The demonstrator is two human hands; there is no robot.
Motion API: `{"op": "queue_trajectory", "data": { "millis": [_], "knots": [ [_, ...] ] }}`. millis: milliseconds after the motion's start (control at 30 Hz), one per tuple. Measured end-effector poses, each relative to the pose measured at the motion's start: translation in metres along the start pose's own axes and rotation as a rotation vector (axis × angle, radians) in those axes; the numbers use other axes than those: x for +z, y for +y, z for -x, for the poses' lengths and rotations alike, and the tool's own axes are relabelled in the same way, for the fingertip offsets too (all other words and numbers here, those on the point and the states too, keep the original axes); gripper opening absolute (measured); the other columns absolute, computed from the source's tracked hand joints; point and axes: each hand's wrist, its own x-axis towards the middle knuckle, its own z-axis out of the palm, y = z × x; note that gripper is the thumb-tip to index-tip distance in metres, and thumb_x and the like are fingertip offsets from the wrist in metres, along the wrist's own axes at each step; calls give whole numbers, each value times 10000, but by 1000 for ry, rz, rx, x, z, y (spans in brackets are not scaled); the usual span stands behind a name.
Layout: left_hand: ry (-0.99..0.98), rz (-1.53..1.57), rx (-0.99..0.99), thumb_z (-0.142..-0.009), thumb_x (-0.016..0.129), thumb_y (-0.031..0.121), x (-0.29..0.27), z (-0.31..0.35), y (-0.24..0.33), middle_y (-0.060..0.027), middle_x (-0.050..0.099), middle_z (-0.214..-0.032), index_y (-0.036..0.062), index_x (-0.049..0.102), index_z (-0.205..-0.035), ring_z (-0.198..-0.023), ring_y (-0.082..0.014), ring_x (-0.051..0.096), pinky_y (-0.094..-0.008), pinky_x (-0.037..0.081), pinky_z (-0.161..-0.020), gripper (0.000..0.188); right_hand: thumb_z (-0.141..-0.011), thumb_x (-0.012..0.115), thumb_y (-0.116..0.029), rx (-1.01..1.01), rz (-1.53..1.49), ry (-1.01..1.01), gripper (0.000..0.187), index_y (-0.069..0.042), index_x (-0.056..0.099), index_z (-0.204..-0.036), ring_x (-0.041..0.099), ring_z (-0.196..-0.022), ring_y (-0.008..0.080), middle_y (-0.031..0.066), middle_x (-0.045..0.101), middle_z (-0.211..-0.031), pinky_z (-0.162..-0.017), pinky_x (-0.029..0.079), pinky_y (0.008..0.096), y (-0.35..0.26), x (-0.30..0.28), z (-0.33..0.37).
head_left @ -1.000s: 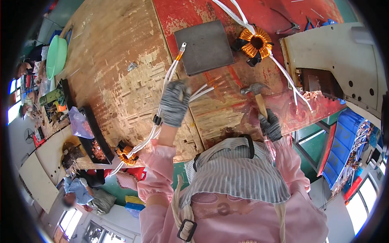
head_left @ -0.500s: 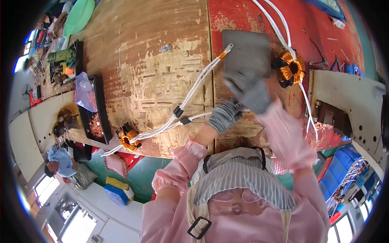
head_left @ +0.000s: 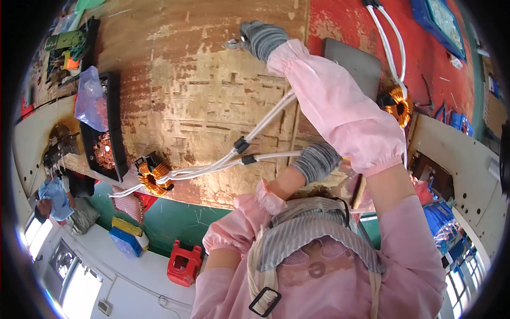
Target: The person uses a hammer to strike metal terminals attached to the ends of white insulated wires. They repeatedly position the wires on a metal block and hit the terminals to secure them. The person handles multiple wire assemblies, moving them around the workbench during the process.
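Note:
My left hand [head_left: 319,162], in a grey striped glove, is closed around a white cable [head_left: 279,155] near the table's front edge. A bit of copper-coloured end shows just past its fingers. My right hand [head_left: 263,40], in a grey glove, reaches far across the table, its fingers curled down beside small silver metal pieces [head_left: 232,44]. What its fingertips hold, if anything, is too small to make out. White leads with black sleeves [head_left: 241,144] run left to a copper-wound ring coil [head_left: 154,178]. My right sleeve hides the far end of another lead.
A second copper coil [head_left: 398,106] with white leads lies at the right, by a dark grey pad [head_left: 348,64]. At the left stands a black tray [head_left: 118,141] of copper bits with a plastic bag [head_left: 91,101]. A blue-framed tray [head_left: 440,24] sits far right.
My right hand has moved from beside my left hand to the far left, up to the silver pieces. My left hand still grips the cable. The view has shifted slightly.

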Motion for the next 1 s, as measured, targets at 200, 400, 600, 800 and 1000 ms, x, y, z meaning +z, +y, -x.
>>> {"op": "queue_trajectory", "data": {
  "millis": [200,400,600,800,1000],
  "knots": [
    [135,30,76,-834,463,266,-15,-4,4,-151,573,-913,94,565,-986,-809,-298,565,-403,459,-708,252,-797,556,-59,-108,-714,350,97,-45,553,-893,503,-662,142,51,548,-724,-591,418,271,69,-80,110],
    [-14,-112,64,-846,495,275,-33,-20,30,-130,581,-934,93,569,-1009,-884,-294,562,-388,450,-767,256,-860,526,-147,393,-662,499,240,-33,554,-1069,541,-715,98,33,580,-806,-635,446,237,116,-90,355],
    [-148,178,-40,-838,524,181,-47,-19,33,-128,588,-912,46,567,-981,-824,-279,571,-341,454,-727,202,-856,546,-178,713,-1284,266,294,-35,526,-1112,521,-697,87,19,558,-829,-631,440,227,57,-37,444],
    [-320,533,-298,-855,529,174,-53,-18,47,-67,577,-797,16,568,-1004,-718,-143,533,-265,438,-676,220,-859,547,-186,648,-1615,367,281,-19,538,-1084,504,-654,75,15,544,-763,-625,428,210,31,-12,429],
    [-305,642,-427,-854,540,164,-55,-14,56,-39,586,-792,6,580,-1010,-718,-97,510,-236,432,-661,226,-857,540,-150,681,-1602,385,256,4,553,-1061,536,-720,90,30,569,-852,-658,460,222,26,-17,429]
  ]
}}
